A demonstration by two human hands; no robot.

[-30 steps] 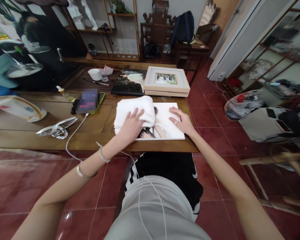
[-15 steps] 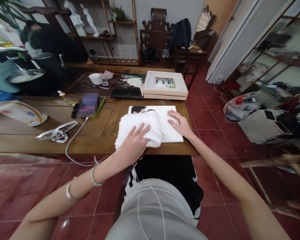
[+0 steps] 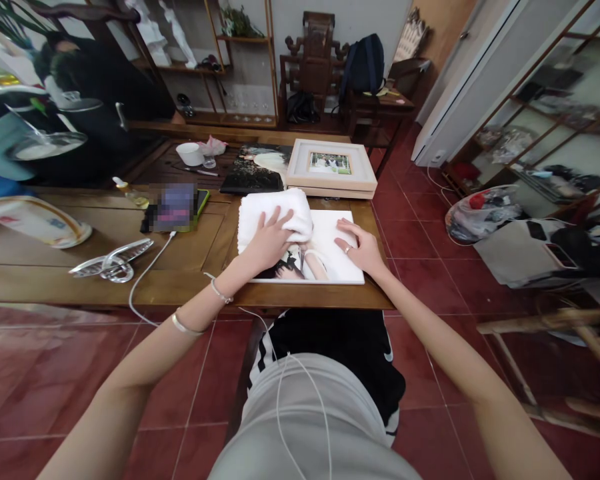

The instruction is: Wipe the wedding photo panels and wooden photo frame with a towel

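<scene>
A white folded towel (image 3: pixel 275 210) lies on the far part of a large white photo print (image 3: pixel 337 263) at the near edge of the wooden table (image 3: pixel 190 257). My left hand (image 3: pixel 267 243) presses flat on the towel's near side, fingers spread. My right hand (image 3: pixel 357 248) rests flat on the print's right part, fingers stretched, a ring on one finger. The print shows a dark-haired figure, partly covered by the towel and my left hand.
Behind the print lie a cream picture frame (image 3: pixel 331 167) and a dark photo print (image 3: pixel 253 172). Left are a phone (image 3: pixel 175 207) with a white cable, a silver ornament (image 3: pixel 111 259), a white cup (image 3: pixel 190 153). Red tiled floor, bags at right (image 3: pixel 483 212).
My left hand has pushed the towel from the print's near edge back to its far part, uncovering the lower picture. The right hand has stayed in place on the print.
</scene>
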